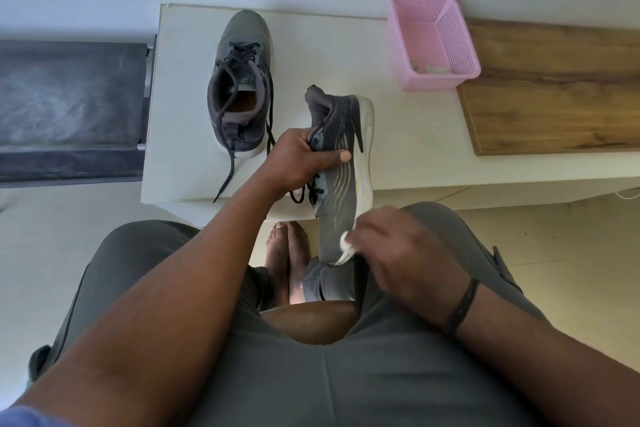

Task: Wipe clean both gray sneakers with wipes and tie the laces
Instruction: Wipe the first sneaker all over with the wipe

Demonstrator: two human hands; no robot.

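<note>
Two gray sneakers are in play. One sneaker [341, 177] is held up on its side, just off the near edge of the white table [415, 156], toe down toward the lap. The other shoe [240, 80] stands upright on the table, beyond and to the left of the held one, laces [228, 166] loose and trailing toward the table edge.

The left hand [298, 159] grips the held sneaker at the collar, thumb laid across its side. The right hand [398, 246] is blurred; its fingers seem curled round a white wipe [346, 239] pressed near the toe, beside the white sole.

To wipe well, I judge the left hand should keep the collar firm so the toe does not swing away under pressure. Short strokes along the sole edge, where scuffs show most, would likely serve better than broad ones. Folding the wipe to a fresh face as it soils should avoid smearing dirt onto the knit upper. The hanging laces may drag across the damp part.

A pink basket [433, 42] at the far right of the table holds some crumpled scraps.
</note>
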